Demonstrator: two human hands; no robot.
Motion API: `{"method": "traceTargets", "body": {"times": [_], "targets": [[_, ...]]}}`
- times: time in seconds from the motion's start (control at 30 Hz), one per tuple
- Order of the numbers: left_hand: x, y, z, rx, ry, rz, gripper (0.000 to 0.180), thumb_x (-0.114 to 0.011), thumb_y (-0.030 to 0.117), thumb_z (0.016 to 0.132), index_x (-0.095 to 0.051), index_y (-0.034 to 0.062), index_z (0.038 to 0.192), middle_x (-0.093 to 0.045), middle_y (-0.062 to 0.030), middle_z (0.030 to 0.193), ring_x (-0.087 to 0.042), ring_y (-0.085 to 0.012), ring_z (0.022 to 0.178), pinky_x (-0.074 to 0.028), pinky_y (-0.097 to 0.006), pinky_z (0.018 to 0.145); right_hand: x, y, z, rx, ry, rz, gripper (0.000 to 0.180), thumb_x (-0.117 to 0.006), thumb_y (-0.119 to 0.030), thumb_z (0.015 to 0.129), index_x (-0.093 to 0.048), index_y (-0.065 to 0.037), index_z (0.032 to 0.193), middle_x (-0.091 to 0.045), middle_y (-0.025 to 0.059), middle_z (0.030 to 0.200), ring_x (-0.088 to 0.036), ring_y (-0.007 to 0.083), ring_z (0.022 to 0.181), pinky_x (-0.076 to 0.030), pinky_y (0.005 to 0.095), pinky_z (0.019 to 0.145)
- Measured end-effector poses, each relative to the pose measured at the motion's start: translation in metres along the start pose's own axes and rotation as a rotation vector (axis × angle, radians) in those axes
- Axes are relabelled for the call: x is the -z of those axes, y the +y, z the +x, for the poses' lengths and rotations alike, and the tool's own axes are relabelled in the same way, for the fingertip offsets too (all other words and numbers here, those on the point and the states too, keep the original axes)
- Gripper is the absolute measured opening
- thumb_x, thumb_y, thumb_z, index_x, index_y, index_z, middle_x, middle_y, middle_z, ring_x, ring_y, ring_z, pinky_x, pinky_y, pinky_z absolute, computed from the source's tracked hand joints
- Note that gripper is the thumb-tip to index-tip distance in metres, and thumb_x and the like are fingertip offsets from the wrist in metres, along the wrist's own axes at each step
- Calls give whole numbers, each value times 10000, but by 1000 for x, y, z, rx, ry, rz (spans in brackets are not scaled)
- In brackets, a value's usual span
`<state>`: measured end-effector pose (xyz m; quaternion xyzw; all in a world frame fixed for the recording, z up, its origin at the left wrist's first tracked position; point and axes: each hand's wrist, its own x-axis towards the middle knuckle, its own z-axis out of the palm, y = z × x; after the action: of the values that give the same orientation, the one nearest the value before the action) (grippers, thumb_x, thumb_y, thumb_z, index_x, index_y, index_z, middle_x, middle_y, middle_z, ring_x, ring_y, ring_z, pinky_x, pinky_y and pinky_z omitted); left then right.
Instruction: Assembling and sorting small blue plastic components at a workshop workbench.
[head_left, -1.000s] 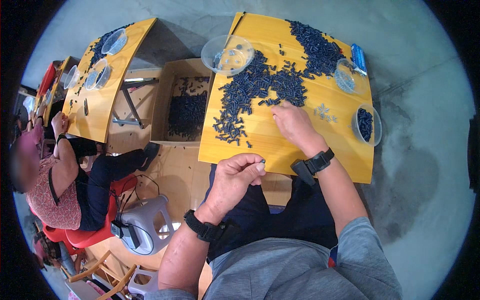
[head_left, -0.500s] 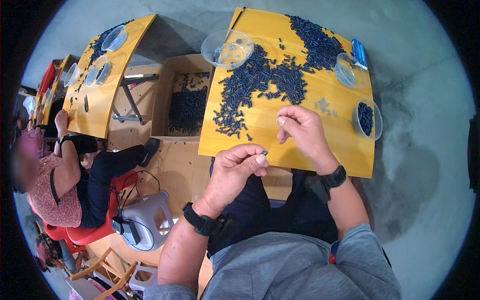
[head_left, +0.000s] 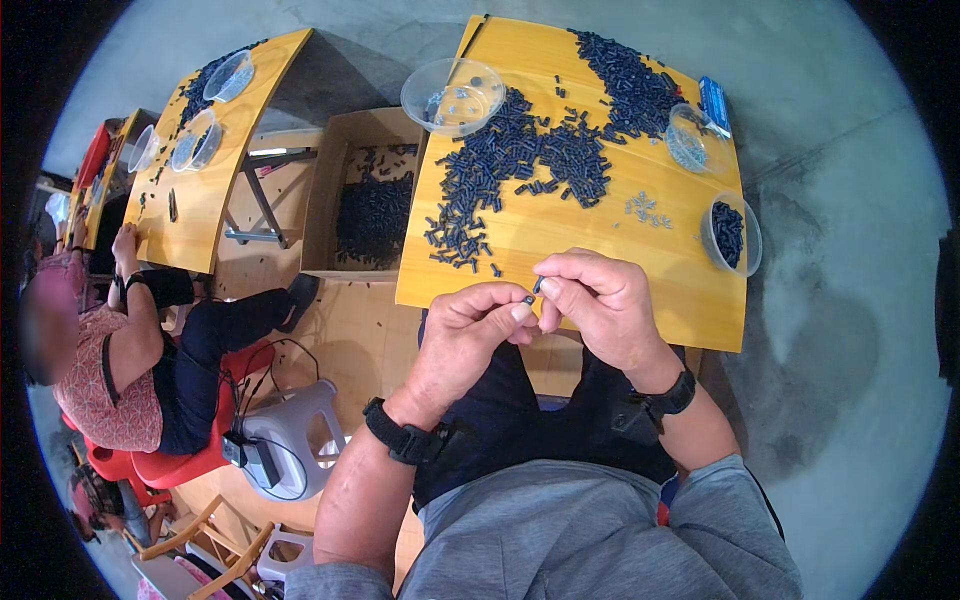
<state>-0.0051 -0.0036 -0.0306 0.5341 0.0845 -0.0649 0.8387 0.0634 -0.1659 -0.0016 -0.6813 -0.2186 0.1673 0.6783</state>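
Above the near edge of the table, my left hand [head_left: 462,335] pinches a small black cylindrical piece [head_left: 528,299] with a pale centre at its end. My right hand [head_left: 605,305] has come up beside it, thumb and forefinger closed on a small dark piece [head_left: 538,285]. The two pieces are very near each other; whether they touch I cannot tell. Beyond my hands a large heap of black cylindrical pieces [head_left: 480,185] spreads over the yellow table [head_left: 550,235]. A few small silvery metal parts [head_left: 648,210] lie loose on the right of it.
Clear tubs stand on the table: one at the back left [head_left: 415,90], one with silvery parts [head_left: 690,150], one with black pieces [head_left: 730,235]. A blue box [head_left: 714,105] is at the right edge. A cardboard box [head_left: 320,240] stands left; a co-worker [head_left: 115,370] sits beyond.
My right hand has moved down and left from over the table to my left hand, and a small dark piece now shows in its fingertips. My left hand has stayed nearly still.
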Motion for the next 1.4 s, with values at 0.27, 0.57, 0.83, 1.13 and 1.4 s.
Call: {"method": "traceTargets", "body": {"times": [0.27, 0.57, 0.83, 1.13, 1.4], "targets": [[1, 1, 0, -5, -12, -3, 135, -588, 33, 889, -647, -18, 1000, -671, -62, 852, -629, -105, 750, -530, -244, 695, -2, 0, 0, 40, -24, -66, 102, -537, 26, 885, -613, 65, 940, -584, 85, 776, -608, 111, 596, -491, 228, 516], [1, 0, 1, -15, 10, 15, 130, -593, 32, 885, -651, -16, 991, -671, -55, 836, -615, -94, 720, -515, -229, 670, -2, 2, 3, 128, -41, -183, 94, -545, 41, 867, -614, 44, 930, -578, 83, 759, -603, 114, 581, -480, 230, 498], [0, 0, 2, 11, 21, 19, 121, -581, 23, 887, -656, -18, 973, -670, -48, 828, -611, -90, 723, -507, -223, 671, -1, 4, 3, 173, -54, -212, 92, -539, 38, 869, -610, 36, 927, -576, 87, 754, -600, 120, 581, -476, 235, 494], [1, 0, 2, -5, 13, 52, 116, -577, 14, 885, -659, -21, 960, -668, -42, 819, -606, -81, 720, -506, -218, 672, -3, 3, 3, 168, -62, -205, 83, -549, 37, 860, -605, 25, 920, -576, 84, 749, -599, 126, 578, -474, 243, 491], [-4, 3, 0, 6, 61, 97, 105, -589, 19, 880, -658, -24, 946, -669, -39, 813, -606, -75, 684, -511, -210, 633, -8, 7, 2, 211, 16, -292, 71, -591, 28, 814, -613, 12, 880, -575, 111, 702, -583, 209, 577, -464, 304, 519]]}}
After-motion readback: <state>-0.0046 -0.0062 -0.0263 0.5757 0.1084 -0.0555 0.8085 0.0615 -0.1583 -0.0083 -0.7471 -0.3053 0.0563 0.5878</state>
